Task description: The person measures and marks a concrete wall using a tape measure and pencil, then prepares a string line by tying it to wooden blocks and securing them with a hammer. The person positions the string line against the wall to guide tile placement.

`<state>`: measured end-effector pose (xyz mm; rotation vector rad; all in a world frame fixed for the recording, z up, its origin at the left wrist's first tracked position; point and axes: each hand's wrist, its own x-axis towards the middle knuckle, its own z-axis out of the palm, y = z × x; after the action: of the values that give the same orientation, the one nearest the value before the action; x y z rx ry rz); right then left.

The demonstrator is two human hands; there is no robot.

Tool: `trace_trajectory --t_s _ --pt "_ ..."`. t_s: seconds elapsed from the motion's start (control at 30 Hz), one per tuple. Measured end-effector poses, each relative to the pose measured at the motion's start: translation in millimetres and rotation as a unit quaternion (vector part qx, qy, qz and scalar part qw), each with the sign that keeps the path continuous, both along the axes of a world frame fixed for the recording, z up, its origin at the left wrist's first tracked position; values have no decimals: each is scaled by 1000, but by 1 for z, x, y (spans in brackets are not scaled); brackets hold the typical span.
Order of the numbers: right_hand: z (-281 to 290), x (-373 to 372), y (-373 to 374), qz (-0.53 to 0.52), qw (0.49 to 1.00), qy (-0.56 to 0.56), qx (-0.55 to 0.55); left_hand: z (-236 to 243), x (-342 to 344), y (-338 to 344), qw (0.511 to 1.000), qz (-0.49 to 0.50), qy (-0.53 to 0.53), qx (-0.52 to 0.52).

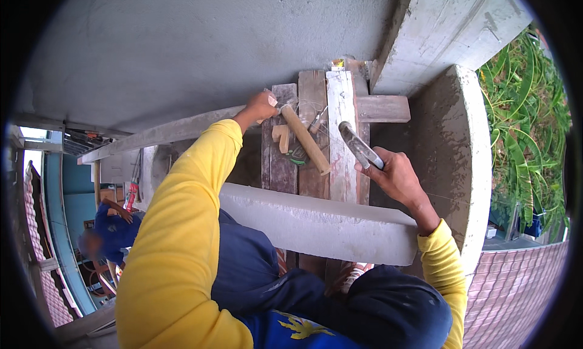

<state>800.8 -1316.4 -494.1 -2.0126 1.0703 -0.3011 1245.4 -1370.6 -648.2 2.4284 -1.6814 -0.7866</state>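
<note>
- The left hand point(261, 108), toward 11 o'clock from the middle of the view, is mostly closed, its fingertips pinched at a small pale piece point(272, 100); what that piece is, I cannot tell.
- The right hand point(396, 176), at 3 o'clock, is closed around the lower end of a metal hand tool point(359, 145), whose rounded tip points to 11 o'clock over the white-smeared plank point(342, 106); whether the tip touches the wood is unclear.
- A tool with a thick wooden handle point(306, 141) lies near the middle, slanting from 11 to 5 o'clock; its upper end is just beside the left hand, and contact between them cannot be made out.
- At 9 o'clock from that handle sits a notched wooden block point(281, 136); at 7 o'clock, a green-edged item point(297, 161); at 1 o'clock, a slim tool point(317, 120) among thin wire.
- All this rests on weathered planks point(279, 173) laid side by side, with a small yellow packet point(337, 64) at their 12 o'clock end.
- A pale concrete beam point(316, 223) crosses at 5 o'clock, between the planks and the person's knees.
- A grey rendered wall point(200, 45) fills 11 o'clock, a concrete column point(449, 36) stands at 2, green plants point(522, 130) at 3, a tiled roof point(516, 288) at 4.
- At 8 o'clock, lower down, is another person point(115, 233) in blue.
</note>
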Motion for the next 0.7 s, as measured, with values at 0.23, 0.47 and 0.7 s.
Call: trace_trajectory --t_s 0.23,0.47,0.7 --pt "-58 58 -13 210 977 23 13 17 -7 -13 974 83 202 63" --pt "-89 109 -10 223 965 37 137 18 6 -22 936 159 281 139" --pt "-106 128 -5 144 965 -57 214 27 5 -22 903 206 376 33"
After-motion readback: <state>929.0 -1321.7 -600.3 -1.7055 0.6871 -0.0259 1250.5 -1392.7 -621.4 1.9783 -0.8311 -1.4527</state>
